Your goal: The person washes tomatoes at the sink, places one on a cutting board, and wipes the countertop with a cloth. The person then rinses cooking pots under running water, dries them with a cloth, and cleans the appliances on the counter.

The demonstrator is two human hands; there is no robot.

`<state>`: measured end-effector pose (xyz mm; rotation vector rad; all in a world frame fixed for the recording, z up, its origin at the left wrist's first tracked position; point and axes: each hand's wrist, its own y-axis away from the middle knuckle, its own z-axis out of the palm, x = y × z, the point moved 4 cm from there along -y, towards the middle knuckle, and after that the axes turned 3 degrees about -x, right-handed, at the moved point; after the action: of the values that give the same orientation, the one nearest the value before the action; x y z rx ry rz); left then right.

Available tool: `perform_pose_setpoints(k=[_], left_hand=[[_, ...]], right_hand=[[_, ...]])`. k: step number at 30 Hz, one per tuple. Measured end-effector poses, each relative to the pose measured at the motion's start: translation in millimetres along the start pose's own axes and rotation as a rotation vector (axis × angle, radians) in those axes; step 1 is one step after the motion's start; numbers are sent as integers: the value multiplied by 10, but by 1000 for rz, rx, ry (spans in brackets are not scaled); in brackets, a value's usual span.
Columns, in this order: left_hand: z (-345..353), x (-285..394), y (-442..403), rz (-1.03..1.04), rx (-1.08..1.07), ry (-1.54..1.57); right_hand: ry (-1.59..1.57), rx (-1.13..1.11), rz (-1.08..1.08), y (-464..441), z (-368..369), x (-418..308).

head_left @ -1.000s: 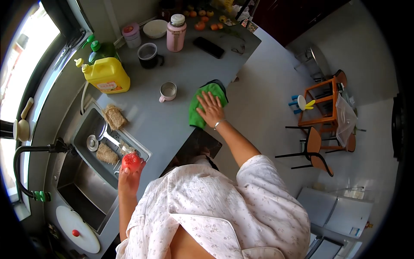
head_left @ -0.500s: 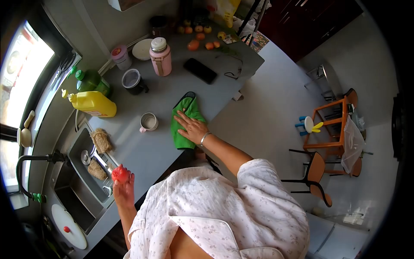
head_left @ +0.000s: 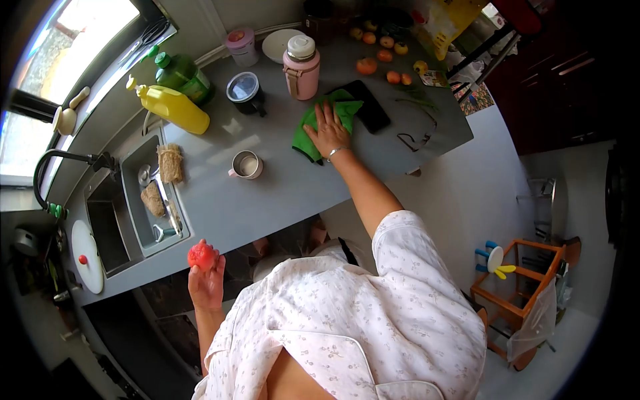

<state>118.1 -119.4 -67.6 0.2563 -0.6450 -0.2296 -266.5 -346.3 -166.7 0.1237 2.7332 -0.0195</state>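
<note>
My left hand holds a red tomato with a rough, wet-looking cut or bitten surface, in front of the counter's near edge. Flat on a green cloth lies my right hand, fingers stretched out, pressing the cloth to the counter. The cloth is bunched and its far edge overlaps a black phone. Just beyond the cloth stands a pink thermos. A small cup sits to the left of the cloth.
The grey counter also carries a lidded dark mug, a yellow bottle, a green bottle, eyeglasses and several tomatoes. On the left is a sink with a black faucet.
My right hand has slid the green cloth away from the front edge, up to the phone and thermos. My left hand still holds the tomato. The view has turned.
</note>
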Motion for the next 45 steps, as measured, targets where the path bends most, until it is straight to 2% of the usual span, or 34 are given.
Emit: perform_pose_setpoints(k=[2, 4, 6, 8, 10, 11, 13, 19, 22, 24, 28, 30, 41, 43, 45], left_hand=[[-57, -44, 80, 18, 36, 24], [-60, -86, 102, 39, 54, 44], [-91, -75, 156, 72, 83, 59], [-89, -73, 172, 80, 60, 78], [-77, 7, 216, 116, 85, 71], [-98, 44, 240, 108, 77, 68], [-172, 120, 313, 111, 78, 62], [-441, 322, 638, 186, 112, 96], [-619, 389, 790, 179, 96, 106], [-699, 456, 865, 179, 88, 112], [-805, 637, 993, 202, 140, 98], [-866, 719, 1050, 203, 134, 92], [-1173, 927, 1331, 247, 182, 93], [-1184, 946, 1330, 232, 163, 93], [-1214, 965, 1324, 223, 172, 106]], right_hand=[[109, -21, -121, 216, 104, -175], [164, -60, -387, 678, 171, -460], [69, -246, -513, 1154, 102, -603], [143, -307, -654, 1358, 96, -497], [52, -459, -480, 1202, -98, -399], [54, -463, -509, 1175, -36, -337], [209, -16, -307, 1079, 14, -196], [16, -168, -567, 1761, 355, -1051], [1, -210, -627, 1824, 569, -1510], [-23, -229, -774, 1796, 705, -1839], [-32, -176, -743, 1501, 957, -2244], [20, -127, -618, 1331, 1023, -2333], [67, -46, -349, 605, 1129, -2225], [125, -13, -239, 644, 1155, -2334], [127, 1, -295, 854, 1173, -2512]])
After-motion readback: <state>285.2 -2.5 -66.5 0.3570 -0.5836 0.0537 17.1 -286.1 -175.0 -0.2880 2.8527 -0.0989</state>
